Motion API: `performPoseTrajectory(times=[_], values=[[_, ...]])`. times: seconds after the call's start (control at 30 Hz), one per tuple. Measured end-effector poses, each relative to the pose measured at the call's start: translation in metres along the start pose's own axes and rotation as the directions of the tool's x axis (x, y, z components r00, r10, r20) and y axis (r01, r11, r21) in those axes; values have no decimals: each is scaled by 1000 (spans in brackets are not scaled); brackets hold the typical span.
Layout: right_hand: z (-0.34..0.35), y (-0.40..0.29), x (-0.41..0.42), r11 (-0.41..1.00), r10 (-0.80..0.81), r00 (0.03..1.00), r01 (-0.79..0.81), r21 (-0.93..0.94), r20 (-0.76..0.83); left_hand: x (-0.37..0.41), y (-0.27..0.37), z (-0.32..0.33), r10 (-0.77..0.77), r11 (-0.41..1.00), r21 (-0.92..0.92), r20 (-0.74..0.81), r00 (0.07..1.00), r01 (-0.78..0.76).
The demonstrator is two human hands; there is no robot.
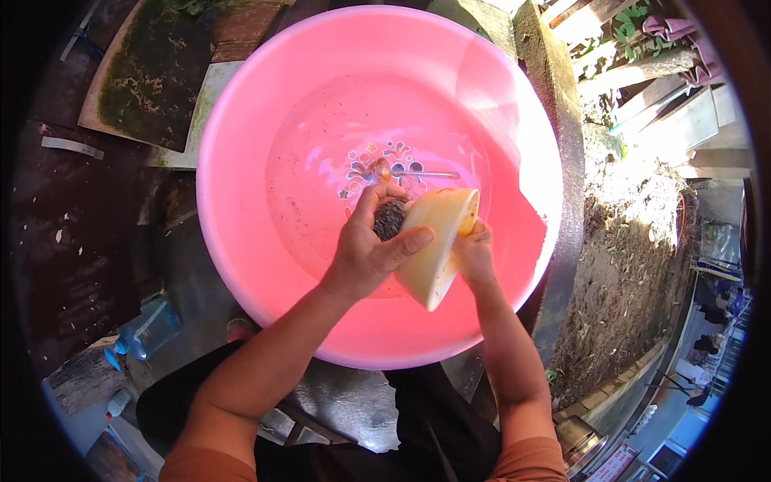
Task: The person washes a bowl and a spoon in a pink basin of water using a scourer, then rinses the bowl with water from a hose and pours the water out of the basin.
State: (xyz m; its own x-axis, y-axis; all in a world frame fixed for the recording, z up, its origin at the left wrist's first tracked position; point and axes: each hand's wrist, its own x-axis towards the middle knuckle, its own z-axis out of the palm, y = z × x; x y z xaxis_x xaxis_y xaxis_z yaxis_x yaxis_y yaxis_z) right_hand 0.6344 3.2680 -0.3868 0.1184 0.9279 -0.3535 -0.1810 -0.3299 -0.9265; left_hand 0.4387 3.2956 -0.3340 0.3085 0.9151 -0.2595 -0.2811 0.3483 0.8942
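A large pink plastic basin (241, 181) with shallow water and a printed pattern on its bottom stands before me. Over it, a pale yellow bowl-like piece (430, 241) is tilted on its side. My left hand (376, 241) holds a dark metal scouring pad (390, 220), its thumb resting on the yellow piece's outer wall. From the right, my right hand (473, 250) grips the same piece at its open side, its fingertips partly hidden. Beyond the hands, a spoon (427, 175) with a long metal handle lies in the basin, beside a brownish rounded thing (380, 170).
A low concrete wall (557, 120) runs close along the basin's right side, with a soil bed (620, 289) beyond it. Mossy boards (156, 72) lie at the upper left. A clear blue plastic bottle (150, 328) is at the lower left.
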Motion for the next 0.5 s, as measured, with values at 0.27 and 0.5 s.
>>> performPoseTrajectory(times=[0.27,0.5], values=[[16,-33,17,737,-232,962,75,-671,-147,-5,-22,-13,-99,989,114,82,992,90],[61,-34,-47,584,-306,876,482,-653,373,-8,-41,3,38,999,27,-285,958,-32]])
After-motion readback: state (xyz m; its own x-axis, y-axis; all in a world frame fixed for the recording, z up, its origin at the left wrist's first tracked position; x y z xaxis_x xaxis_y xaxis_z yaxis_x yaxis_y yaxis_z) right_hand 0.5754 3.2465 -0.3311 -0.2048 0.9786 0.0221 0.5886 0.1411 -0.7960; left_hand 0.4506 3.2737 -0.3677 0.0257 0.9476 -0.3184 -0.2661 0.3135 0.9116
